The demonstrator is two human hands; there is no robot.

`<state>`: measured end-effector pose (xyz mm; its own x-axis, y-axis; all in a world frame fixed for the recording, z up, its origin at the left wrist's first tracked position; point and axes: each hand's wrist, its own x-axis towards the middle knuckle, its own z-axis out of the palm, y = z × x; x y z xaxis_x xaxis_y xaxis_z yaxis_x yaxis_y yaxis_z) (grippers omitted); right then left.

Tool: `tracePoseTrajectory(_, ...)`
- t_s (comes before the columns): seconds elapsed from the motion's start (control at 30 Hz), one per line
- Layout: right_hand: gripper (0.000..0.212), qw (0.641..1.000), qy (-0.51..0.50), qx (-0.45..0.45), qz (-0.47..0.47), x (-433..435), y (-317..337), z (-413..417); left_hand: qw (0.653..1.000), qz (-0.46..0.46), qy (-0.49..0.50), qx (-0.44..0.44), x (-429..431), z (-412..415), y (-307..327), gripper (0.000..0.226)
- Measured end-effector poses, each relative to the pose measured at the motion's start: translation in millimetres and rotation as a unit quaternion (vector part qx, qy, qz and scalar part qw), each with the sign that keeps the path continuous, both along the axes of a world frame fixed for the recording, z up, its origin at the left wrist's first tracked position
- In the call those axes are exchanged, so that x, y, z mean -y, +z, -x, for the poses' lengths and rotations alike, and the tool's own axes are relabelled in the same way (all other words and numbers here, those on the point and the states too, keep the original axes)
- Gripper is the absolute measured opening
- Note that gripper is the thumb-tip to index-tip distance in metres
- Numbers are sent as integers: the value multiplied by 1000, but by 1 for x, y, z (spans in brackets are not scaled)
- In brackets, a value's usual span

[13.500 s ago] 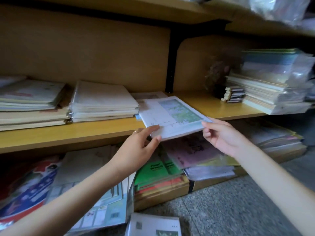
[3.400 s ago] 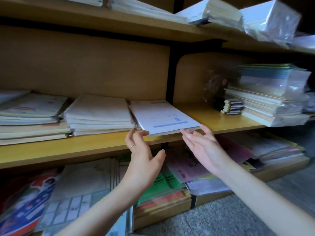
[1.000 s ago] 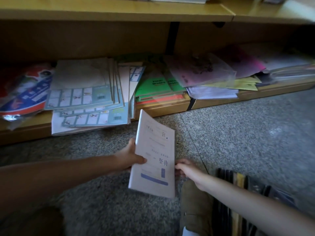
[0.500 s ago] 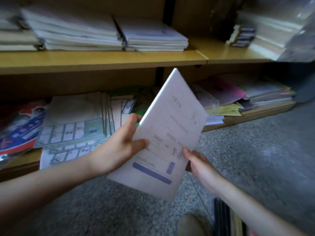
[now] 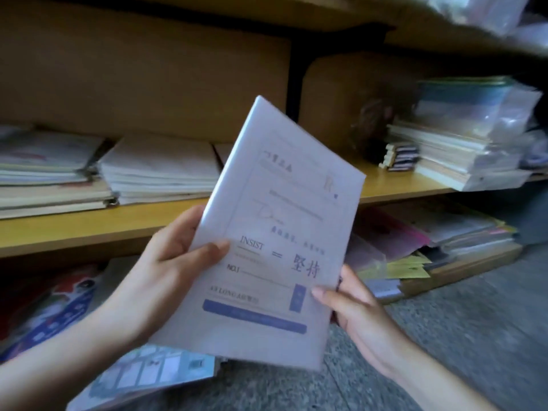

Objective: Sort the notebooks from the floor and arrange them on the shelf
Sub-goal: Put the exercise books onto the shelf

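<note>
On the wooden shelf point(image 5: 89, 229) lie notebook stacks point(image 5: 160, 170).

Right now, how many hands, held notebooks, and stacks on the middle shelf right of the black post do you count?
Hands: 2, left hand, right hand
Notebook in the hands: 1
Stacks right of the black post: 2, small dark stack, large wrapped stack
Total: 5

The left forearm point(image 5: 59, 360) and the right forearm point(image 5: 430, 378) are both bare as far as they can be seen. The left hand point(image 5: 175, 262) and the right hand point(image 5: 355, 304) are bare as well, with slender fingers. The thumbnails point(image 5: 316, 292) look short and plain; motion blur softens finer detail.
</note>
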<state>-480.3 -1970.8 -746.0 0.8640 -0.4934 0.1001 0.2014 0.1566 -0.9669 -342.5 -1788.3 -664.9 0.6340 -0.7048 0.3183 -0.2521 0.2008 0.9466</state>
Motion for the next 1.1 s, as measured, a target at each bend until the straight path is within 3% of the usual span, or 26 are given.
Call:
tracePoseTrajectory(0.13, 55, 993, 92, -13, 67, -18, 10, 0, 995, 50, 80, -3, -4, -14, 16, 25)
tracePoseTrajectory(0.27, 44, 992, 124, 26, 18, -23, 25, -6, 990, 70, 122, -28, 2, -21, 23, 23)
tracePoseTrajectory(0.43, 39, 995, 38, 66, -59, -11, 40, -17, 992, 35, 104, -66, 23, -37, 20, 32)
tracePoseTrajectory(0.7, 20, 988, -146, 44, 36, 62, 79, -58, 990, -98, 68, 75, 45, -53, 7, 49)
tracePoseTrajectory(0.77, 13, 984, -176, 18, 15, 84, 82, -75, 962, -140, 97, 214, 43, -60, 7, 43)
tracePoseTrajectory(0.83, 12, 982, -186, -6, -36, 101, 78, -91, 907, -219, 96, 346, 43, -67, 3, 45)
tracePoseTrajectory(0.93, 17, 982, -180, -24, -45, 116, 68, -109, 738, -362, 126, 555, 48, -90, -14, 55)
tracePoseTrajectory(0.97, 17, 981, -187, -28, -38, 118, 67, -115, 711, -381, 137, 576, 49, -98, -20, 57)
tracePoseTrajectory(1.1, 13, 972, -226, -65, 3, 117, 67, -129, 708, -374, 154, 579, 50, -113, -35, 59)
